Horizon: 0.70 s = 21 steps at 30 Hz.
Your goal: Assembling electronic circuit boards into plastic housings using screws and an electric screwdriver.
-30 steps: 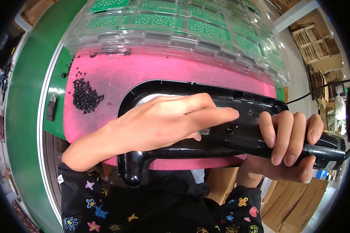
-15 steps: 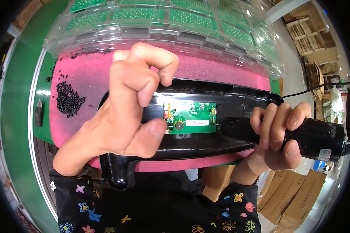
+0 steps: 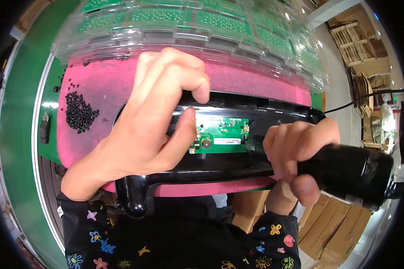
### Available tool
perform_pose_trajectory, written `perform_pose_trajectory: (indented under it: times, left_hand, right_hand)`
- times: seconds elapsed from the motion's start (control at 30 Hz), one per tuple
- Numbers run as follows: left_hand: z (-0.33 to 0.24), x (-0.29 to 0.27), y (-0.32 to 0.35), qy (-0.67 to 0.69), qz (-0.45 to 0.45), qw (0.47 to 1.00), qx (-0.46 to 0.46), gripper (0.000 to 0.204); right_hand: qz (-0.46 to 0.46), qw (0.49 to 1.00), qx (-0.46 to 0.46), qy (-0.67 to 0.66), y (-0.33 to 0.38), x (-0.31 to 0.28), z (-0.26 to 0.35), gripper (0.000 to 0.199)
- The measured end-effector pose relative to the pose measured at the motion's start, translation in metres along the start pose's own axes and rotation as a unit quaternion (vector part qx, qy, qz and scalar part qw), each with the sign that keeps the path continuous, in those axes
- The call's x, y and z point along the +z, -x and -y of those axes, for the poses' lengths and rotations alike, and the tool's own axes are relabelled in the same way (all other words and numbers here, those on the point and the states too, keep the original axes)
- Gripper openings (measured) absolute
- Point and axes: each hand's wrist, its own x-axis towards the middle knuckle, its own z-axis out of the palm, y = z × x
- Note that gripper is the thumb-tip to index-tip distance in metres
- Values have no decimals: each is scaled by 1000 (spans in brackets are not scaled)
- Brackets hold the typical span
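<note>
A black electric screwdriver [image 3: 350, 172] lies in my right hand [image 3: 300, 154], with my fingers wrapped round its barrel. Its ribbed nose points left at the right edge of a green circuit board [image 3: 226, 136]. The board sits inside a long black plastic housing [image 3: 220, 172] with a rounded leg at its lower left. My left hand [image 3: 159, 114] is over the housing's left part, its fingers curled and the thumb bent toward the index finger beside the board's left edge. Whatever its fingers may hold is hidden.
A heap of small black screws [image 3: 79, 113] lies on the pink mat [image 3: 87, 152] at left. Beyond it rests a small dark-handled blade [image 3: 45, 130]. Clear plastic trays [image 3: 184, 38] with green boards span the back. Cardboard boxes [image 3: 332, 228] stand lower right; a black cable [image 3: 363, 96] runs at right.
My right hand has slid left along the screwdriver toward its nose, and the tool's rear end has dropped lower. My left thumb has moved up, nearer the index finger.
</note>
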Motion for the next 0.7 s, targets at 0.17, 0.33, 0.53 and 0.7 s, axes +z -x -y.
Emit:
perform_pose_trajectory:
  times: [0.17, 0.33, 0.53, 0.7]
  left_hand:
    - [2, -4, 1, 22, 0, 999, -24, 20]
    - [4, -12, -1, -64, 38, 994, -77, 16]
    - [22, -10, 7, -144, 156, 970, -120, 19]
    - [21, -5, 0, -124, 190, 967, -120, 19]
  right_hand:
    - [-99, 995, -13, -9, 3, 7, -5, 36]
    - [-165, 985, -7, -55, 7, -10, 0, 46]
    - [-368, 904, -37, -214, 4, -39, 8, 31]
    - [-361, 922, -50, -127, 4, -27, 10, 48]
